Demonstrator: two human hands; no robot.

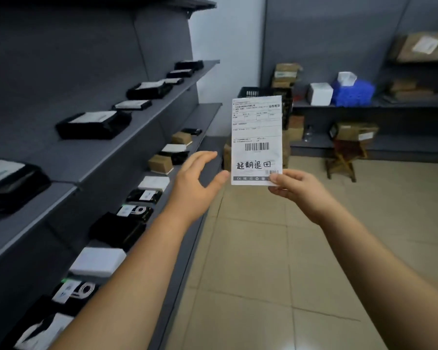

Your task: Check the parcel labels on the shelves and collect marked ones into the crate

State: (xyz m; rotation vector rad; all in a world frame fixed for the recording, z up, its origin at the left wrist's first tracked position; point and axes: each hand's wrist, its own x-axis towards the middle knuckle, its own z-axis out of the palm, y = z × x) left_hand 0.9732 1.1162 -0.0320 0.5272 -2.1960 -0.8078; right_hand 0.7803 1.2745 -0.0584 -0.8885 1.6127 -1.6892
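Note:
My right hand [295, 189] pinches the bottom right corner of a white shipping label [256, 140], held upright in front of me. The label carries a barcode and handwritten characters near its bottom. My left hand [196, 183] hovers just left of the label with its fingers spread and relaxed, holding nothing. Grey shelves [127, 145] run along my left, lined with several black, white and brown parcels [94, 125]. A black crate [266, 93] stands at the far end, partly hidden behind the label.
Cardboard boxes [286, 74] are stacked by the crate. A low shelf along the right wall holds a white box [319, 93], a blue tissue box [352, 92] and more cardboard parcels. A small wooden stool [343, 157] stands on the tiled floor.

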